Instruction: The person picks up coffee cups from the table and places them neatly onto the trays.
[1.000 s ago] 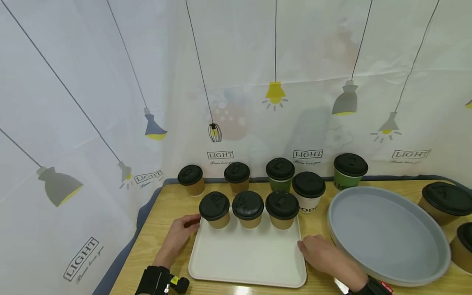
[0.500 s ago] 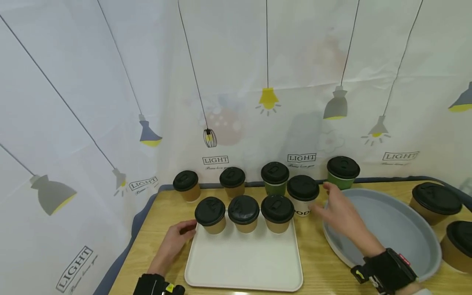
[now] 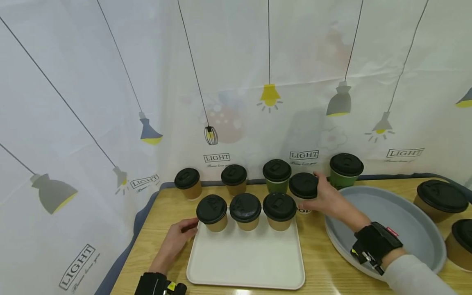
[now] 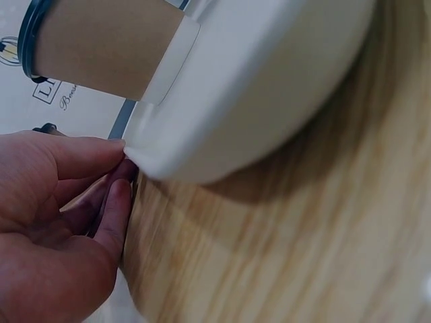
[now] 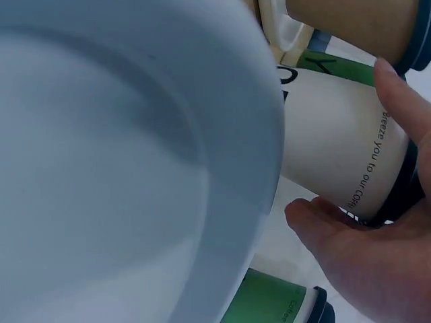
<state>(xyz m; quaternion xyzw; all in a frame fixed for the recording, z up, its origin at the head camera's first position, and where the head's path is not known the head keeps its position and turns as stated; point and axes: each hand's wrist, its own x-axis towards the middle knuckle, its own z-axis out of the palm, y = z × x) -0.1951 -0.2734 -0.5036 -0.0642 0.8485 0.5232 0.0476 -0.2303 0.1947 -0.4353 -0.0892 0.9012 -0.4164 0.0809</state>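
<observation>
White lidded cup (image 5: 337, 131) grasped by right fingers (image 5: 313, 223); left fingers (image 4: 91, 156) loose, touching white tray (image 3: 245, 260) bearing three brown cups (image 3: 246, 211).

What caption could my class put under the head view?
A person's right grip holds a white paper cup; the left grip touches a cream tray bearing three lidded brown cups.

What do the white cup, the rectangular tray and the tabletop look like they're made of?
White cup: probably paper, matte, judging by its flat surface and printed lettering.
Rectangular tray: likely molded plastic, smooth, with rounded corners and a raised rim; melamine is possible.
Tabletop: wood or wood-look laminate, showing streaky grain; reflected light suggests a slightly glossy finish.
</observation>
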